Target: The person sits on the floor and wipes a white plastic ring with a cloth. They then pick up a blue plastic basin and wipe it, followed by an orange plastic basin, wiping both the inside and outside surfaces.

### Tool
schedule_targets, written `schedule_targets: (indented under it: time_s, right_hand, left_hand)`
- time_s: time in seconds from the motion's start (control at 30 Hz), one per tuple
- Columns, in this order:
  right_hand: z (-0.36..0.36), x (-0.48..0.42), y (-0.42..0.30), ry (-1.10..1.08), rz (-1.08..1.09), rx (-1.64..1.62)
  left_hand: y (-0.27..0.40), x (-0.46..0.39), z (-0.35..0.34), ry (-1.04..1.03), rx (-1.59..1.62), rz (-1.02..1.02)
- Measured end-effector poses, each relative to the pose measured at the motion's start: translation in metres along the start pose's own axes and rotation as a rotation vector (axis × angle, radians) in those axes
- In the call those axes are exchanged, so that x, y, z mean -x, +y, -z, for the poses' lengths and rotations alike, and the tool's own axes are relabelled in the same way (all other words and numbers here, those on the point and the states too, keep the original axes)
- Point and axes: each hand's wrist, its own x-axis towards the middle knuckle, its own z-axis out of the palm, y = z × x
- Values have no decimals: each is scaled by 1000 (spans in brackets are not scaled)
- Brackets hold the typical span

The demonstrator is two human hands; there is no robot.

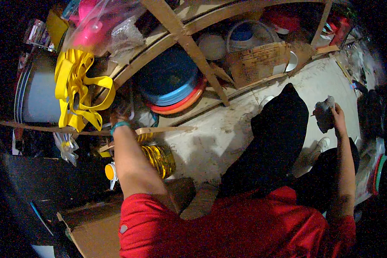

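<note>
My left hand (119, 111) reaches into the dark part of a wooden shelf, between a bundle of yellow straps (79, 90) and a stack of round plastic items (174, 93) in blue, red and orange. Its fingers are lost in shadow, so whether they hold anything cannot be seen. A teal band circles that wrist. Out to the right, my right hand (337, 114) grips a crumpled dark and grey cloth (324, 113) above the floor.
A wooden post (193, 48) crosses the shelf front. Behind it stand a cardboard box (258, 64) and a clear round container (213, 47). Gold shiny coils (158, 161) lie under my left forearm. An open carton (100, 229) is at lower left; plastic-wrapped goods (362, 61) line the right side.
</note>
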Motion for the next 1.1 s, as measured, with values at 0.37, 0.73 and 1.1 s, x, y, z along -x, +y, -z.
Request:
schedule_targets:
  time_s: [0.37, 0.73, 1.1]
  right_hand:
    - [9, -9, 17, 18, 11, 9]
    - [1, 4, -5, 34, 49, 11]
    - [-1, -3, 12, 78, 44, 4]
  left_hand:
    - [33, 120, -82, -188, 479, 305]
    - [-57, 112, -134, -248, 271, 628]
    - [-16, 119, -151, 3, 384, 801]
